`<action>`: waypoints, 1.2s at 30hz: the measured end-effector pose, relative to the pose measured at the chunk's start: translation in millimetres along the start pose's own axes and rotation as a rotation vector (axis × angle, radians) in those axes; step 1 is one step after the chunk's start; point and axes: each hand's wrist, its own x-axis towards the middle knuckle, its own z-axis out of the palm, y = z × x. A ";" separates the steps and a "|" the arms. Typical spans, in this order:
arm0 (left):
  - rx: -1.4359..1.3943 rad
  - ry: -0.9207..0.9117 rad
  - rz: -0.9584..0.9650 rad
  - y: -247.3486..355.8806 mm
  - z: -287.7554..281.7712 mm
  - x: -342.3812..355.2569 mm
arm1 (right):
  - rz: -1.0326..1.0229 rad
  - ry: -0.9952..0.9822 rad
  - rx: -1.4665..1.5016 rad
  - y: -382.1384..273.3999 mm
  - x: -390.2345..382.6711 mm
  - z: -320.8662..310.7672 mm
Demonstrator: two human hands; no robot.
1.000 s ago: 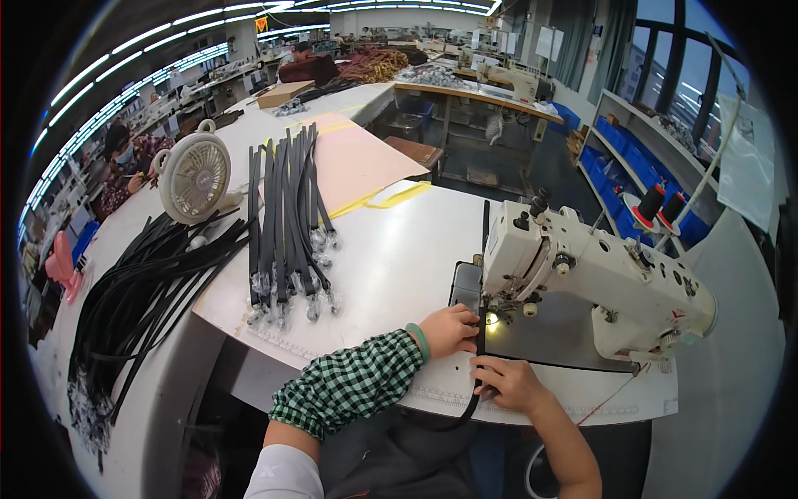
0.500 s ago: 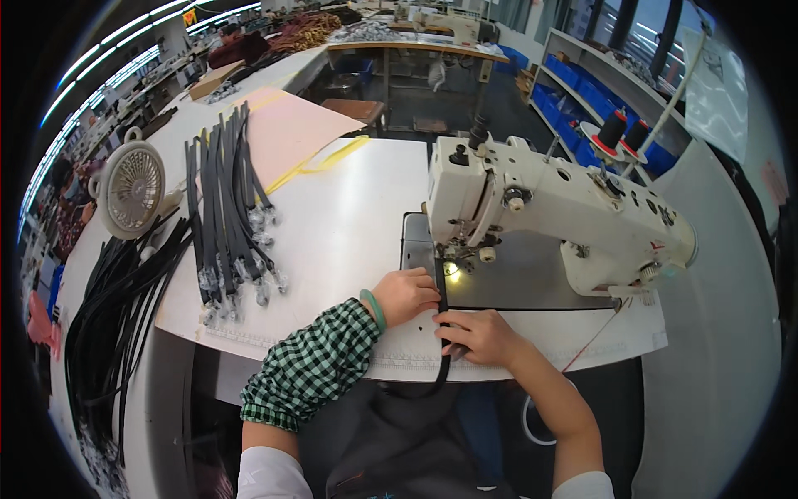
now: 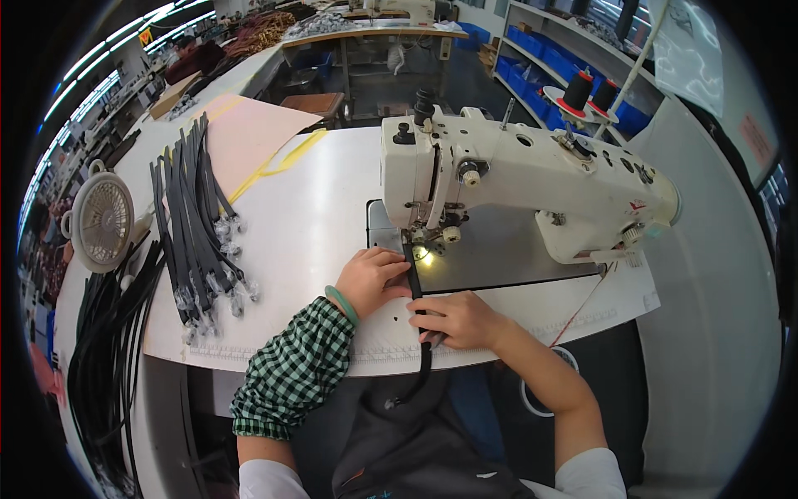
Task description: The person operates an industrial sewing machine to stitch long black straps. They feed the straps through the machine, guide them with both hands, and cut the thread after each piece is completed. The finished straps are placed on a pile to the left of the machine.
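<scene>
Head view, edges and open room: The white table [image 3: 307,224] is running from its near edge by the person's lap out to a far edge beside an aisle. Open tabletop is lying between the sewing machine [image 3: 515,179] and the bundle of black straps [image 3: 195,220] toward the left edge. The right end of the table is meeting a pale wall close behind the machine.

Head view, surface: A printed ruler strip is running along the near edge. A pink sheet [image 3: 249,137] with a yellow tape [image 3: 278,162] across it is lying toward the far left corner. A small white fan [image 3: 101,220] is sitting at the left edge, with more black straps hanging beyond it.

Head view, room: Other work tables are standing farther back, with blue bins on shelving at the far right. Two thread cones [image 3: 588,91] are standing behind the machine.

Strap under work: A narrow black strap [image 3: 416,291] is lying straight from the lit needle area across the near edge, its tail hanging down over the dark apron.

Left hand [image 3: 374,279]: Wearing a green bracelet and a checked sleeve cover, it is resting flat just left of the strap, fingers curled narrow, tips touching the strap.

Right hand [image 3: 461,320]: It is pressing on the strap at the near edge, fingers bent close together over it.
</scene>
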 end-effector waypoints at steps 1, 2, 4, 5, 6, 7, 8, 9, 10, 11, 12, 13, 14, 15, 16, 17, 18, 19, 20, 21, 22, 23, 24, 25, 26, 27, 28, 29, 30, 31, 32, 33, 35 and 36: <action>-0.006 -0.007 -0.016 1.5 -1.1 0.6 | 0.002 0.004 0.002 0.1 -0.2 0.1; -0.012 -0.013 -0.031 2.3 -1.2 1.0 | 0.004 0.008 0.003 0.1 -0.3 0.2; -0.006 -0.018 -0.018 -0.1 -0.1 -0.7 | 0.002 0.014 0.008 -0.5 0.8 0.3; -0.003 -0.020 -0.011 -0.8 0.3 -1.3 | 0.004 0.017 0.008 -1.2 1.4 0.1; 0.000 -0.020 -0.006 -0.8 0.7 -0.9 | 0.006 0.018 0.007 -1.4 1.5 -0.3; 0.004 -0.019 -0.002 -0.7 0.9 -0.4 | 0.009 0.017 0.007 -1.4 1.5 -0.7; 0.008 -0.018 0.002 -0.8 1.1 0.2 | 0.011 0.016 0.006 -1.4 1.5 -1.1; 0.008 -0.019 0.004 -0.7 1.0 -0.1 | 0.011 0.015 0.007 -1.4 1.7 -1.1; 0.008 -0.020 0.005 -0.7 0.9 -0.3 | 0.011 0.013 0.009 -1.4 1.7 -0.9; 0.008 -0.021 0.006 -0.8 0.8 -0.4 | 0.012 0.011 0.010 -1.4 1.7 -0.7; 0.009 -0.017 0.009 -0.8 1.1 -0.6 | 0.013 0.008 0.011 -1.6 1.6 -0.5; 0.009 -0.013 0.013 -0.9 1.4 -0.5 | 0.013 0.009 0.006 -1.7 1.6 -0.7; 0.009 -0.009 0.016 -1.1 1.6 -0.3 | 0.013 0.010 0.001 -1.7 1.8 -1.3; 0.010 -0.012 0.012 -1.1 1.7 -0.7 | 0.013 0.011 -0.001 -1.7 1.6 -0.9; 0.010 -0.015 0.007 -1.0 1.5 -0.8 | 0.012 0.012 -0.006 -1.4 1.4 -0.1; 0.011 -0.018 0.002 -1.0 1.2 -0.8 | 0.011 0.012 -0.011 -0.8 1.1 0.8; 0.012 -0.016 0.002 -1.0 1.5 -0.7 | 0.011 0.011 -0.018 -0.4 0.7 1.7; 0.014 -0.014 0.001 -1.0 1.7 -0.6 | 0.012 0.007 -0.012 0.2 0.1 2.4; 0.017 -0.012 0.001 -1.1 2.0 -0.9 | 0.013 0.003 -0.005 1.0 -0.7 3.0; 0.016 -0.013 0.006 -1.4 2.1 -0.6 | 0.014 -0.001 -0.001 1.7 -1.1 2.8; 0.015 -0.013 0.010 -1.7 2.3 -0.6 | 0.016 -0.003 0.001 1.6 -1.0 2.5; 0.015 -0.014 0.015 -1.8 2.4 -0.6 | 0.018 -0.006 0.003 1.1 -0.9 2.0; 0.015 -0.013 0.015 -1.5 1.9 -0.4 | 0.020 -0.008 0.005 0.9 -0.6 1.6; 0.015 -0.013 0.015 -0.8 1.0 -0.2 | 0.020 -0.007 0.004 0.9 -0.6 1.5; 0.015 -0.013 0.015 -0.5 0.7 -0.2 | 0.021 -0.005 0.003 0.9 -0.5 1.4; 0.013 -0.012 0.017 -1.2 1.1 -0.6 | 0.021 -0.003 0.002 0.8 -0.3 1.5; 0.011 -0.010 0.019 -1.9 1.9 -1.0 | 0.018 -0.004 0.004 0.7 0.1 1.4; 0.009 -0.009 0.022 -2.4 2.4 -1.5 | 0.014 -0.005 0.006 0.5 0.5 1.3; 0.010 -0.014 0.019 -2.3 2.1 -1.2 | 0.011 -0.006 0.006 0.6 0.5 1.1; 0.012 -0.018 0.016 -1.7 1.2 -0.9 | 0.011 -0.012 0.007 0.8 0.2 1.1; 0.013 -0.022 0.013 -1.4 1.0 -0.8 | 0.011 -0.018 0.008 1.1 -0.2 1.1; 0.013 -0.020 0.014 -1.6 1.1 -0.8 | 0.011 -0.022 0.008 1.3 -0.2 1.0; 0.012 -0.015 0.016 -2.1 1.9 -0.9 | 0.011 -0.024 0.005 1.9 -0.9 2.1; 0.017 -0.017 0.018 -2.5 2.2 -1.0 | 0.011 -0.024 0.003 2.1 -1.2 2.5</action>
